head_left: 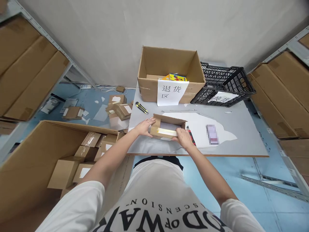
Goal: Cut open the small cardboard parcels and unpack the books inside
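Observation:
A small open cardboard box (156, 126) stands at the table's front, its back flap raised. My left hand (145, 127) grips its left end, fingers over the edge and thumb low at the near corner. At its right near corner, my right hand (182, 137) holds the front wall with fingertips over the rim. Inside lies a white strip with yellow ends (167, 131); whether my right fingers touch it I cannot tell. A red and black tool (191, 136) lies just right of my right hand, partly hidden. Behind the box is a yellow-black utility knife (141, 108).
A large carton (148, 88) with a paper sign and a black plastic crate (223, 87) stand at the table's back. A pixelated purple item (212, 134) lies on white paper. At left, a big carton (21, 161) holds several parcels; more parcels (123, 110) lie beyond it.

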The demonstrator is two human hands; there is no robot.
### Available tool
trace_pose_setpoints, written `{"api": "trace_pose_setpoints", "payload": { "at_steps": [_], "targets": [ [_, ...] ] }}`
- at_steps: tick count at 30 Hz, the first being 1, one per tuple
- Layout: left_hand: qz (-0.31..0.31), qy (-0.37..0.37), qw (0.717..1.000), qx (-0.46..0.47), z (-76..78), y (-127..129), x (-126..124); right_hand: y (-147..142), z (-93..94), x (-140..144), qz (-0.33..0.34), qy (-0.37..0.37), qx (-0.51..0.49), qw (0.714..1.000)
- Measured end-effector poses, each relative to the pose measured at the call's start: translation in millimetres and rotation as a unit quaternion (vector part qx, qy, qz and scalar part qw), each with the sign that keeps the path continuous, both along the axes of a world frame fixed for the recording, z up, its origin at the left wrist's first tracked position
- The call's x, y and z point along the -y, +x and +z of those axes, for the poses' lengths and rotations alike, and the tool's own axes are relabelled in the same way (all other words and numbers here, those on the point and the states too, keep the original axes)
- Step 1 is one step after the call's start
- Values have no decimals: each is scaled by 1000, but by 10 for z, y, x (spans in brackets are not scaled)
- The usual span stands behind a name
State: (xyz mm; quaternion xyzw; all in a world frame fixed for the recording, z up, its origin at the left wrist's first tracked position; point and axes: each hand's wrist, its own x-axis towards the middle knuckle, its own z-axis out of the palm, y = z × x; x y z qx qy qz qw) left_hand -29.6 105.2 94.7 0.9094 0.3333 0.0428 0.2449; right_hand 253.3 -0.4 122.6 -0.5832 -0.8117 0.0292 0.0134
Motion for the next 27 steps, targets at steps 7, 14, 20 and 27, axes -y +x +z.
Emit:
{"api": "trace_pose_setpoints", "payload": {
  "at_steps": [7, 14, 20, 27],
  "targets": [
    [22, -9, 1000, -10, -49, 87, -21, 142, -84, 291, 71, 48, 52, 995],
    [7, -19, 999, -37, -11, 97, 31, 135, -626, 784, 65, 19, 17, 998],
    [-23, 4, 992, -127, 264, 109, -2, 135, -754, 761, 69, -21, 30, 997],
    [30, 109, 986, -125, 522, 627, 257, 102, -727, 823, 66, -7, 52, 996]
  ]
}}
